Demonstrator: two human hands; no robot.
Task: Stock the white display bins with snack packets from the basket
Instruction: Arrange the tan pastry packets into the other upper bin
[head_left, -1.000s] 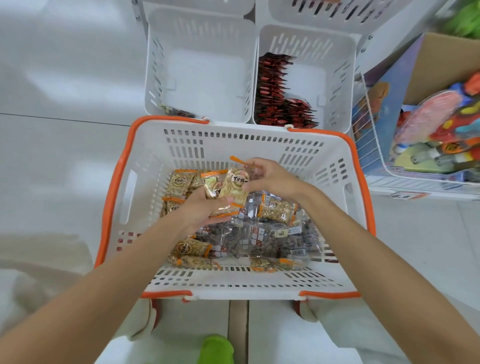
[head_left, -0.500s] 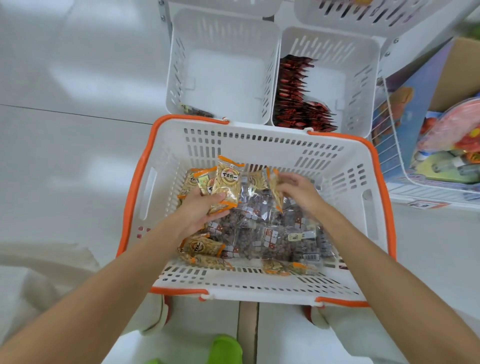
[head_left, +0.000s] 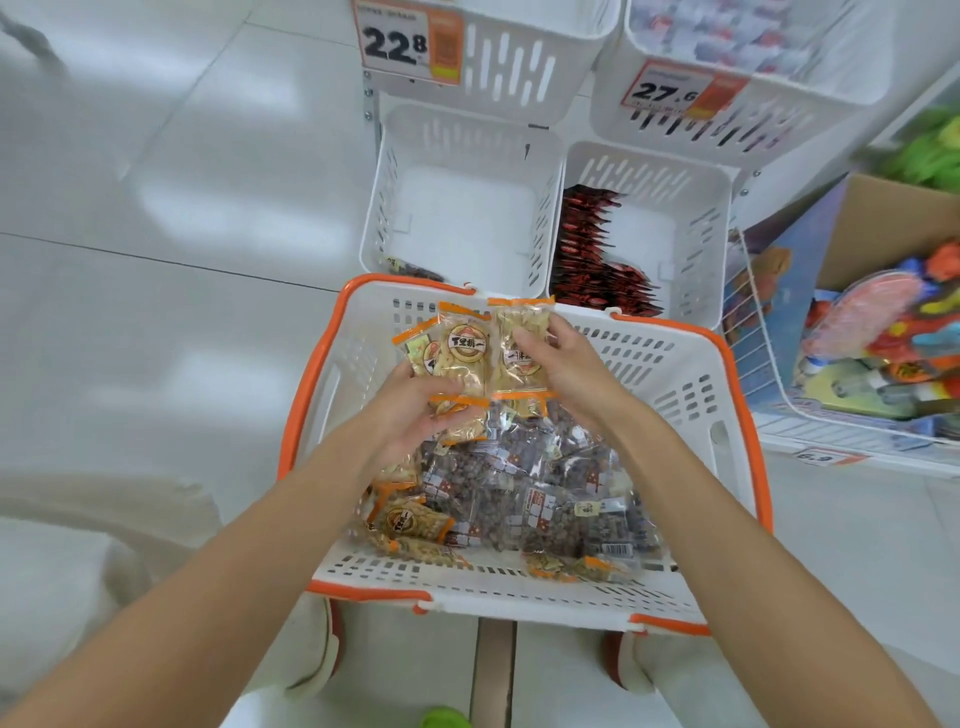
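Note:
A white basket with an orange rim (head_left: 727, 415) sits on the floor in front of me, holding several clear packets of dark snacks (head_left: 524, 483) and orange-trimmed packets of pale snacks (head_left: 405, 522). My left hand (head_left: 415, 410) grips a small stack of the orange-trimmed packets (head_left: 462, 348) above the basket's far side. Beside it my right hand (head_left: 566, 364) pinches another orange-trimmed packet (head_left: 519, 338) against that stack. Beyond the basket stand two white display bins: the left bin (head_left: 462, 145) holds a few packets at its front edge, the right bin (head_left: 706, 208) a row of red packets (head_left: 592, 249).
Two upper white bins carry price tags 22.8 (head_left: 400, 41) and 27.6 (head_left: 670, 91). A wire bin with toys and a cardboard box (head_left: 883, 332) stands at the right. White tiled floor (head_left: 156, 260) lies to the left. My shoes show below the basket.
Both hands have risen from the basket's contents with orange-trimmed packets. The right hand picked up one more packet and brought it beside the left hand's stack. The view tilted up toward the bins.

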